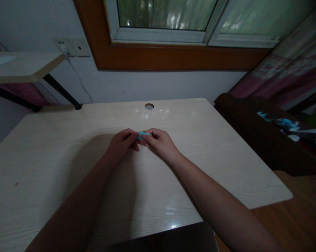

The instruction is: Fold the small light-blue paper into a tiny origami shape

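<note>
Head view: your left grip [123, 140] and right grip [160, 141] pinch closed on a small blue piece [140, 135], which loosening could drop.

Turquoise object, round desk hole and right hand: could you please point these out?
Turquoise object [140, 135]: head view, its exposed middle.
Round desk hole [149, 106]: head view, its opening.
Right hand [161, 141]: head view, around the thumb base.

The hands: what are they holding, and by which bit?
A small light-blue piece; the left hand pinches its left end, the right hand its right part. Too small to identify.
</note>
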{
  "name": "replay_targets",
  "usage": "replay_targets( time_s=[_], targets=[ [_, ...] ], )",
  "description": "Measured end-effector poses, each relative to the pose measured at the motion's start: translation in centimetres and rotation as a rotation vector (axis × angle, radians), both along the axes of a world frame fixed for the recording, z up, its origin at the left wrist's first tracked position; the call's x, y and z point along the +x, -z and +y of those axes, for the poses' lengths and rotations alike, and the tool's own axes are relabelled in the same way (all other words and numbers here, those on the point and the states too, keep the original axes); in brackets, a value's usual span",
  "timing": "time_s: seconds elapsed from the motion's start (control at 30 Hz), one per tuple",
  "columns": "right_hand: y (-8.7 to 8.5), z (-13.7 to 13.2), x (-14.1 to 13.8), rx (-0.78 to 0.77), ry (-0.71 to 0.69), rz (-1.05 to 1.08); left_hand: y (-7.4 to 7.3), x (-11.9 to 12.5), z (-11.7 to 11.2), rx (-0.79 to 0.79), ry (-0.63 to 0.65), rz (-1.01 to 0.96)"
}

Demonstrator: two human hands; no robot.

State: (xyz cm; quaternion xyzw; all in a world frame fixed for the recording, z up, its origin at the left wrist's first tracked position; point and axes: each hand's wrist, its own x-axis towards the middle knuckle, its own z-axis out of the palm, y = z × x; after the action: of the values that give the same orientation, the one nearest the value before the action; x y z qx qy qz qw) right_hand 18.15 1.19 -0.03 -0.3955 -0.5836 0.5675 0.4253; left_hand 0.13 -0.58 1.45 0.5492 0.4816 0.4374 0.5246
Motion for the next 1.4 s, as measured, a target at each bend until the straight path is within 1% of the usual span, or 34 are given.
replay_targets(
  time_s=[0.17, 0.33, 0.43, 0.63, 0.83, 1.0, 1.1, 1.3, 1.4],
  targets=[
    [-0.5, -0.1, -0.1, 0.006, 0.046, 0.030, 0.0, 0.1, 0.0, -0.022, 0.001, 0.009],
    [-1.2, -0.4, -0.2, 0.001, 0.099, 0.065, 0.0, 0.4, 0.0, -0.103, -0.002, -0.072],
    [-1.1, -0.4, -0.2, 0.011, 0.119, 0.063, 0.1, 0.4, 0.1, -0.115, 0.022, -0.127],
    [-0.3, 0.1, 0.1, 0.079, 0.149, 0.018, 0.6, 0.3, 0.1, -0.086, 0.087, -0.244],
    [-0.4, 0.2, 0.2, 0.036, 0.149, 0.068, 0.3, 0.4, -0.3, -0.023, 0.126, -0.299],
    [-0.6, 0.1, 0.2, 0.044, 0.131, 0.082, 0.5, 0.0, -0.3, -0.028, 0.135, -0.349],
    [-0.6, 0.0, 0.2, 0.075, 0.113, 0.068, 0.6, -0.1, -0.1, -0.063, 0.115, -0.306],
    [-0.5, -0.1, 0.2, 0.151, 0.126, -0.045, 0.5, 0.2, 0.1, -0.095, 0.124, -0.099],
    [-0.6, -0.1, 0.0, 0.140, 0.154, -0.005, 0.5, 0.2, 0.1, -0.087, 0.104, -0.079]
  ],
)
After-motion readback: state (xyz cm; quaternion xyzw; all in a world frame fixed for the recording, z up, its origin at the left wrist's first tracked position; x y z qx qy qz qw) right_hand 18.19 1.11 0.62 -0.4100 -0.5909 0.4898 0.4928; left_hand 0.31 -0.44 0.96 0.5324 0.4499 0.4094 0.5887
